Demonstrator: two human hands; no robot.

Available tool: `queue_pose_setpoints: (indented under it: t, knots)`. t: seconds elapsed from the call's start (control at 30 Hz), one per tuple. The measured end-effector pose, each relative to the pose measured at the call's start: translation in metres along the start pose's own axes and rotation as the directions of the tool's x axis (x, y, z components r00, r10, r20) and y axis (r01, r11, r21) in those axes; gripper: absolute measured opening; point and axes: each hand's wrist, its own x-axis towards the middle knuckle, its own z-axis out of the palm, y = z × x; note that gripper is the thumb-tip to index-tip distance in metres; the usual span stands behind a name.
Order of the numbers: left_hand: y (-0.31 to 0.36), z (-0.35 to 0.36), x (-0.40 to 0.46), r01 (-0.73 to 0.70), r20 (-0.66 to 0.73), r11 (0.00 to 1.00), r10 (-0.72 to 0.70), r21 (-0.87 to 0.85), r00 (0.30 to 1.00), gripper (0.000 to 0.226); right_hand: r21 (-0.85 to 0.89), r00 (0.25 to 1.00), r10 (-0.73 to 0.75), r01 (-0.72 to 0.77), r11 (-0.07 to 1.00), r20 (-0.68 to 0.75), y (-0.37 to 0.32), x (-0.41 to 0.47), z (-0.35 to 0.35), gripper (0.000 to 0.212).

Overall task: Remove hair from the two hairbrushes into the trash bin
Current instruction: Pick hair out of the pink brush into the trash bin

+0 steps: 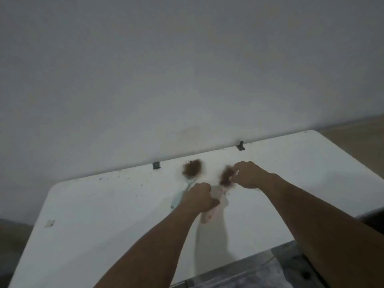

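Two hairbrushes are on the white table (104, 215). A pale blue hairbrush (182, 190) lies flat, its head matted with brown hair (192, 166). To its right is a pink hairbrush (209, 216); my left hand (200, 197) is closed around its handle. The pink brush's head carries a clump of brown hair (225, 175), and my right hand (248, 174) pinches that clump with its fingers closed. The frame is blurred. No trash bin is in view.
The table stands against a plain white wall (187, 69). Two dark clips (156, 165) (240, 145) sit on its far edge. Dark specks dot the table's left part. A grey patterned floor (259, 271) shows below the near edge.
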Motion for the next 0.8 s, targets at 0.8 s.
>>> queue_pose_setpoints:
  t: [0.8]
  knots:
    - [0.023,0.011,0.013,0.262,0.391,0.737,0.003,-0.623,0.920,0.034,0.631,0.894,0.410,-0.217,0.745,-0.177,0.037,-0.009,0.041,0.089]
